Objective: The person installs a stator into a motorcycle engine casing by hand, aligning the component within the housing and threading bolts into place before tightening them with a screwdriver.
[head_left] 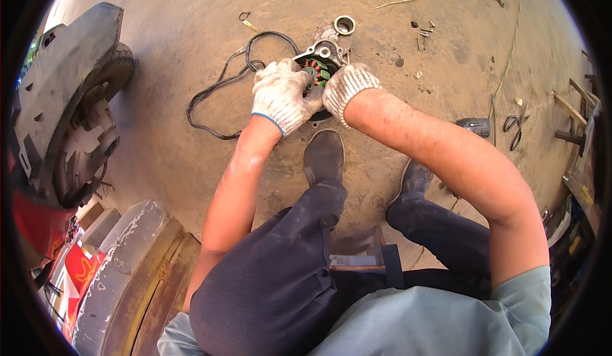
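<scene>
1 gloved left hand overlaps the left side of a coil-wound motor part on the floor; the right hand meets its right; finger spread, I cannot tell.

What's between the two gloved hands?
In the head view, red and green coils in a metal housing show between the left hand and the right hand.

A grey-green shirt tops dark trousers, with whitish gloves.

2 hands close together, 2 forearms converging (right elbow bent).
</scene>
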The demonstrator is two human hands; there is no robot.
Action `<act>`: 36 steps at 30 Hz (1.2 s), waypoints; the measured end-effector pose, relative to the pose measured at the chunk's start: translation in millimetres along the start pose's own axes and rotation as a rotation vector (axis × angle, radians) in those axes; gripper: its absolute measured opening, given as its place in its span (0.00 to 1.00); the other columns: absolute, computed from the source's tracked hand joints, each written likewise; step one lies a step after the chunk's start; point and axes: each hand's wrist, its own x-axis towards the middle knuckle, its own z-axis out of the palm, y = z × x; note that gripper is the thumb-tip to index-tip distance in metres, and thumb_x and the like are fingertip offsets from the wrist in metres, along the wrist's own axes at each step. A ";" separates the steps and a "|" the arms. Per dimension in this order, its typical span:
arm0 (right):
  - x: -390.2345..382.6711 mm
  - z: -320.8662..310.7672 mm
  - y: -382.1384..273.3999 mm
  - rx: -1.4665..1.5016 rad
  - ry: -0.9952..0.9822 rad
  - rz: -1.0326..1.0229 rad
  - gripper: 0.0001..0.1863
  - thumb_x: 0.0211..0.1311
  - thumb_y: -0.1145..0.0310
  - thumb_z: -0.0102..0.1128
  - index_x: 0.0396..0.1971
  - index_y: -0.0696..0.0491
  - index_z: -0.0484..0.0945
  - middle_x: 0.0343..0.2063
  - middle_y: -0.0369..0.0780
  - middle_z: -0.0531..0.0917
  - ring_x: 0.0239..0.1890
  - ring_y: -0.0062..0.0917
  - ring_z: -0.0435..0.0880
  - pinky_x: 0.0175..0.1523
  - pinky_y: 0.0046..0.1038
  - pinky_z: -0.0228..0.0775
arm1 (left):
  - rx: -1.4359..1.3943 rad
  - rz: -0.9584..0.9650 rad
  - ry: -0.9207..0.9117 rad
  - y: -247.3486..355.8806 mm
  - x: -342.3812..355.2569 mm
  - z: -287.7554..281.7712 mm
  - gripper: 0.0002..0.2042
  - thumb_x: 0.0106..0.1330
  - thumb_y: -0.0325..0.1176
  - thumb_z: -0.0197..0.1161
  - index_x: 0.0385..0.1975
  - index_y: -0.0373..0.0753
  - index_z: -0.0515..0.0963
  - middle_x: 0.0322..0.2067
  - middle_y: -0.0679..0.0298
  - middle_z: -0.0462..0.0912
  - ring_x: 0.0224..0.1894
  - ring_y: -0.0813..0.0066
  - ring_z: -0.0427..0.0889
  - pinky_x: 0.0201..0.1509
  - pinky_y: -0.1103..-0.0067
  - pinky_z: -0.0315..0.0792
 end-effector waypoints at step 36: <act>-50.8 76.4 37.1 0.943 0.717 0.246 0.24 0.63 0.66 0.70 0.58 0.54 0.80 0.46 0.51 0.89 0.49 0.45 0.90 0.54 0.42 0.82 | 0.119 0.007 0.120 21.0 1.7 17.8 0.17 0.65 0.52 0.69 0.40 0.45 0.90 0.43 0.58 0.85 0.50 0.57 0.83 0.54 0.55 0.69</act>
